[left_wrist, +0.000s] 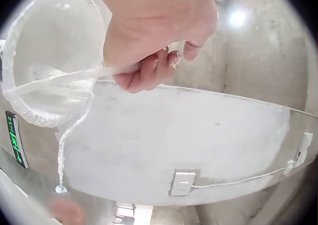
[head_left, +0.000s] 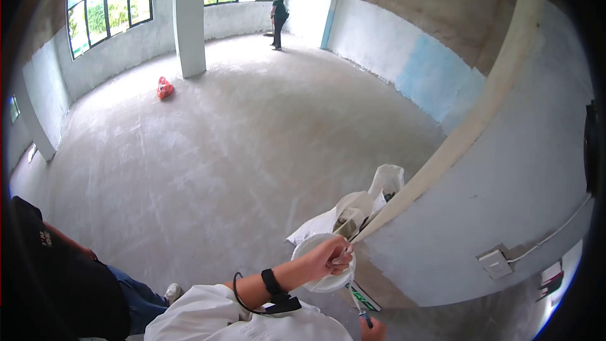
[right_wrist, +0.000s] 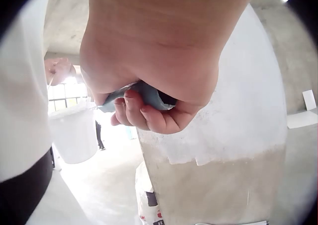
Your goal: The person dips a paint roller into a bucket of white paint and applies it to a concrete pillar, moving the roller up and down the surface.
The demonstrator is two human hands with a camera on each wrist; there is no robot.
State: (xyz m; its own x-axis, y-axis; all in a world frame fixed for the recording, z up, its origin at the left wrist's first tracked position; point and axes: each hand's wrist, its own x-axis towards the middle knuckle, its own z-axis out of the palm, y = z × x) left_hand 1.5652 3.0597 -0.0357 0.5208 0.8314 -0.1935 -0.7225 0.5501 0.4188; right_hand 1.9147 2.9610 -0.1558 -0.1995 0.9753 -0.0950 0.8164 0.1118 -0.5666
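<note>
My left hand (head_left: 331,257) grips the white strap handle (left_wrist: 59,79) of a white bucket (head_left: 320,287), fingers curled round it. White paint coats the bucket's rim and inside, as the left wrist view shows. My right hand (head_left: 374,329) is low at the right of the bucket and holds the blue-grey handle (right_wrist: 149,97) of a paint roller. Its bent, paint-coated rod (left_wrist: 61,158) runs up over the bucket's rim. A white, rough-surfaced part of it (left_wrist: 74,86) lies inside the bucket, partly behind the strap.
Close on the right stands a partly painted wall (head_left: 435,246) with a switch (head_left: 495,264) and a green sign (head_left: 364,298). White sacks (head_left: 315,224) lean at its end. A person in black (head_left: 69,271) stands left; another (head_left: 278,22) is far back. A red bag (head_left: 165,88) lies near a pillar (head_left: 189,25).
</note>
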